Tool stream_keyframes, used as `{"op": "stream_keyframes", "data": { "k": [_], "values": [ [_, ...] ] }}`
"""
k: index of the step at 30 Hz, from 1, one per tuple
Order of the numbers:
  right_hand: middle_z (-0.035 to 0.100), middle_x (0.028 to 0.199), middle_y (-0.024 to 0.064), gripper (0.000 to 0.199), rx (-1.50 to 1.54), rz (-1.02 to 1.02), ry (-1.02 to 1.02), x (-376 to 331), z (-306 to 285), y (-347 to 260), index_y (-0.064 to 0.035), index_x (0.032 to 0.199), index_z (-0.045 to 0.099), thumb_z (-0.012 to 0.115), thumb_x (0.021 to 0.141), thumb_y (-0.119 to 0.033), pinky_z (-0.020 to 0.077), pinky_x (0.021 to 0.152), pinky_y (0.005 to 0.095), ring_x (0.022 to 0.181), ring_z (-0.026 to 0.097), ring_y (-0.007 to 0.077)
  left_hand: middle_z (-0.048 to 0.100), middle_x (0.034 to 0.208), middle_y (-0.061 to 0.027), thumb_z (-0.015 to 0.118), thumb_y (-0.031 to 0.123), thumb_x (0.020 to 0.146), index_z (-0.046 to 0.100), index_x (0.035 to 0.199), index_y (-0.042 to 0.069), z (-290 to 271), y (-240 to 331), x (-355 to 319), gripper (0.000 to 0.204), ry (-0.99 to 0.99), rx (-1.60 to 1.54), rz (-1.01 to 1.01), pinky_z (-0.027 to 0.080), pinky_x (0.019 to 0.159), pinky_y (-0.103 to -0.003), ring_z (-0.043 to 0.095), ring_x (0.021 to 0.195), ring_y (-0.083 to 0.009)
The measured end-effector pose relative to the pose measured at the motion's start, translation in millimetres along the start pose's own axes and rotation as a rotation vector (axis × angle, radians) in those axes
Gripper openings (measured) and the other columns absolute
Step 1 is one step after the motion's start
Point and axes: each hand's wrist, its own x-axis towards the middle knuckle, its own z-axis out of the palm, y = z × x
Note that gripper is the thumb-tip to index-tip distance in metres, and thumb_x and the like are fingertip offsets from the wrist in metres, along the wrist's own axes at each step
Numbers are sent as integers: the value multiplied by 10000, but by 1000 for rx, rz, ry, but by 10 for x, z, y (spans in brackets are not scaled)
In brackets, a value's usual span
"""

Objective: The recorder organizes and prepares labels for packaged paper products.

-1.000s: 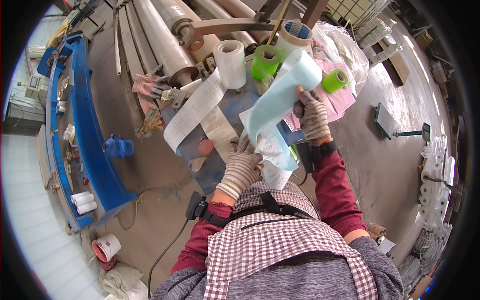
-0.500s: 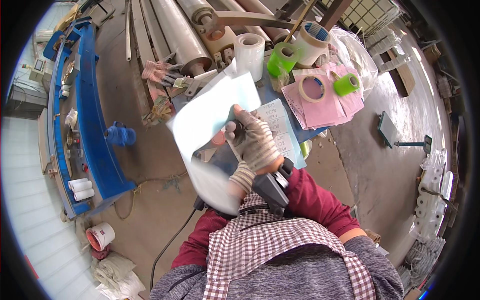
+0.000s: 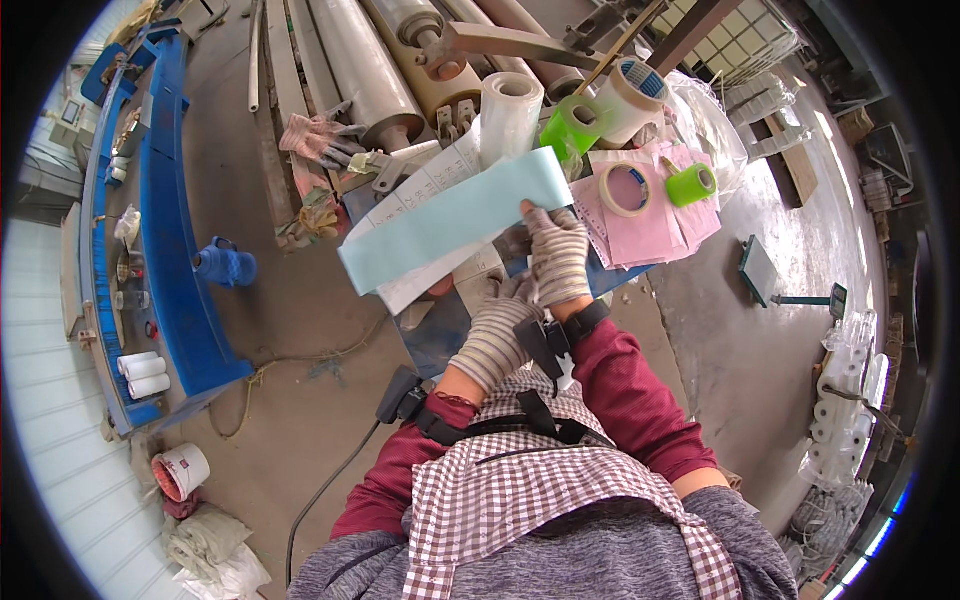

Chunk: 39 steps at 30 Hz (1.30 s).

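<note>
A long light-blue paper strip is folded back at its right end, with a white printed layer showing below and behind it. My right hand, in a striped knit glove with bare fingertips, is closed on the strip near that fold, thumb on the blue face. Just below and to the left, my left hand, gloved alike, has curled fingers close to the right hand and the strip's lower edge. What it grips, if anything, is hidden. Black devices are strapped to both wrists.
Beyond the strip stand a clear film roll, green film rolls and a wide tape roll. Pink sheets carry a tape ring. Metal rollers lie at the back. Left is a blue machine with a blue jug.
The strip has gone from a curled, blurred sweep to lying flatter, blue face up. My right hand has moved right and away from me; my left hand has come out from behind the paper.
</note>
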Motion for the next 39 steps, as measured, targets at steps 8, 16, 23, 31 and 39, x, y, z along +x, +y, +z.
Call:
{"op": "stream_keyframes", "data": {
  "k": [8, 16, 23, 31, 39],
  "values": [
    [597, 668, 73, 129, -139, 177, -11, 317, -334, -14, -8, 889, 584, 644, 827, -104, 488, 411, 274, 494, 592, 182, 408, 1339, -132, 631, 74, 698, 613, 1069, 65, 585, -284, 229, 372, 342, -588, -31, 438, 915, -384, 497, 1121, -269],
    [641, 813, 119, 240, -168, 331, -93, 381, -354, -37, 41, 986, 594, 649, 815, -118, 539, 546, 315, 605, 636, 208, 396, 1344, -219, 595, 20, 747, 554, 850, -15, 8, 44, 49, 116, 820, -343, 38, 521, 682, -387, 614, 827, -361],
    [632, 850, 89, 315, -698, -1, -29, 171, -830, -456, -5, 1034, 615, 683, 735, -79, 494, 577, 267, 631, 608, 164, 358, 1379, -237, 607, 38, 777, 601, 924, -54, -137, -152, 133, 173, 534, -516, -283, 475, 854, -375, 531, 1063, -393],
    [568, 1097, 131, 310, -1257, -682, 161, 800, -1496, -292, -56, 980, 623, 685, 679, -87, 453, 857, 388, 939, 571, 343, 359, 1382, -228, 623, 44, 776, 612, 922, -54, -47, -198, 224, 177, 531, -444, -230, 455, 899, -358, 537, 1068, -368],
    [608, 945, 90, 210, -814, -911, -65, 137, -1068, -592, -38, 912, 630, 656, 714, 27, 492, 731, 331, 839, 613, 265, 329, 1409, -210, 623, 25, 775, 607, 957, -83, -96, -159, 141, 212, 535, -437, -228, 475, 861, -321, 539, 1076, -350]
  ]
}}
